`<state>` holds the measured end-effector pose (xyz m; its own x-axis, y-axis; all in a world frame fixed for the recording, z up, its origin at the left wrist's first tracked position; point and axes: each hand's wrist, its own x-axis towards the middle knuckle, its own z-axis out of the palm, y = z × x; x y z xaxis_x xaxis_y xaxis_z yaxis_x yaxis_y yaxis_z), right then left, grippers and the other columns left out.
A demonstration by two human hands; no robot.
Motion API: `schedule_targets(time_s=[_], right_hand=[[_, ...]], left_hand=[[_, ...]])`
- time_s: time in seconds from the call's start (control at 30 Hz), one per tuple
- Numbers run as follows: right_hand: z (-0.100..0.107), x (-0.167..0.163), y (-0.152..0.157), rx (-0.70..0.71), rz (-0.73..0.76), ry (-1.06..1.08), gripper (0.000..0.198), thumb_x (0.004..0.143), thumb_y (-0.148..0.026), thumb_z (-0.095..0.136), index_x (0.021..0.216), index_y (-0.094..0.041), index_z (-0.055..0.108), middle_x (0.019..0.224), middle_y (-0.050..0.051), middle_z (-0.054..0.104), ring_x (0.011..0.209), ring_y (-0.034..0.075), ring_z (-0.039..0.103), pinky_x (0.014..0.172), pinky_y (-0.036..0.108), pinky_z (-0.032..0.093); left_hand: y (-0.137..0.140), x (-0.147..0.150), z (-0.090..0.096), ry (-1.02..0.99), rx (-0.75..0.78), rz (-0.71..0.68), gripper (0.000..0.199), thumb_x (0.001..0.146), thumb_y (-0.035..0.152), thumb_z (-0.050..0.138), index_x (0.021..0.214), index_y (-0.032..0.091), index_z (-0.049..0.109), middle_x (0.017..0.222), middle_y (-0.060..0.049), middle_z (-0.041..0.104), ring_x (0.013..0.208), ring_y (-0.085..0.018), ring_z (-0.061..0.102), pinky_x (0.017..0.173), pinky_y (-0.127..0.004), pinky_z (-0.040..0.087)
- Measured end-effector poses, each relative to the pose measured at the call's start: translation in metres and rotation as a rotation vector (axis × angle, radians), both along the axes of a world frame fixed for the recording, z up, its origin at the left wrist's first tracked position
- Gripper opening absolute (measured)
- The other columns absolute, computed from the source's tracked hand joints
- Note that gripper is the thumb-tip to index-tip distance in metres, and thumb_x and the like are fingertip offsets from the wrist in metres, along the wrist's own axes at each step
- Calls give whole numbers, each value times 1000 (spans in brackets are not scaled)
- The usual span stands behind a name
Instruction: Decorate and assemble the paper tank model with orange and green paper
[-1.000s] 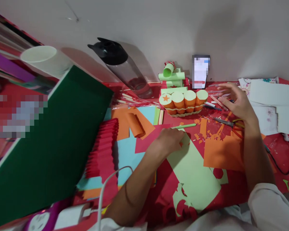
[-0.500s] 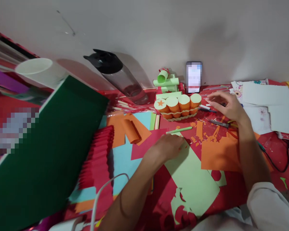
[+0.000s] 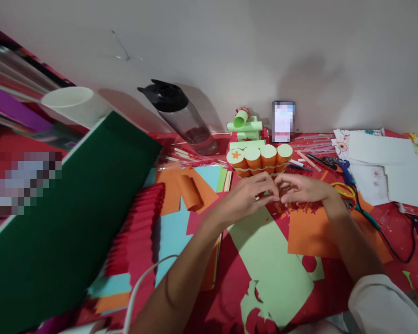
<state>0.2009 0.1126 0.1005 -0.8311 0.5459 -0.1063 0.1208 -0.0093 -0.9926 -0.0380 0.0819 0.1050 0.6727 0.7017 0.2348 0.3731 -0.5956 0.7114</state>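
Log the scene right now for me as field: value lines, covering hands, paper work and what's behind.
Left hand: fingers bent, close to the right's; anything pinched is unclear
Right hand: facing left hand, fingers curled
Tubes: four, orange, pale green tops; star on leftmost
Green sheet: flat, cut edge
Orange sheet: right of green sheet
Behind: phone, upright

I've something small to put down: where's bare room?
Red tabletop looks bare between the flat orange paper sheet and white fabric sleeve, and left of the pale green paper sheet. Crowded: beyond left hand and right hand, around four orange paper cylinders.
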Motion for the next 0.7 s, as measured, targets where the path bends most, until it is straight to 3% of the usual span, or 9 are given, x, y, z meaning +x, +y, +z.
schedule_targets(time_s=[0.27,0.47,0.7], right_hand=[[-16,-8,4,-134,-107,67,27,87,-34,79,102,-22,59,95,2,70,88,17,69,69,29,59],[-14,-11,4,-56,-113,40,31,79,-24,84,98,-20,60,95,0,68,89,15,66,84,30,53],[-6,-9,3,10,-139,69,31,79,-25,83,100,-20,60,93,-1,67,84,14,65,81,29,52]], left_hand=[[7,-7,-9,-36,110,-7,16,102,19,58,97,21,73,100,-6,64,87,-15,65,77,-25,50],[7,-8,-13,-37,163,-17,12,101,19,61,99,20,73,102,-6,64,86,-15,66,75,-25,49],[3,-3,-4,-29,142,43,11,101,21,61,99,21,71,98,-4,67,80,-15,63,71,-26,47]])
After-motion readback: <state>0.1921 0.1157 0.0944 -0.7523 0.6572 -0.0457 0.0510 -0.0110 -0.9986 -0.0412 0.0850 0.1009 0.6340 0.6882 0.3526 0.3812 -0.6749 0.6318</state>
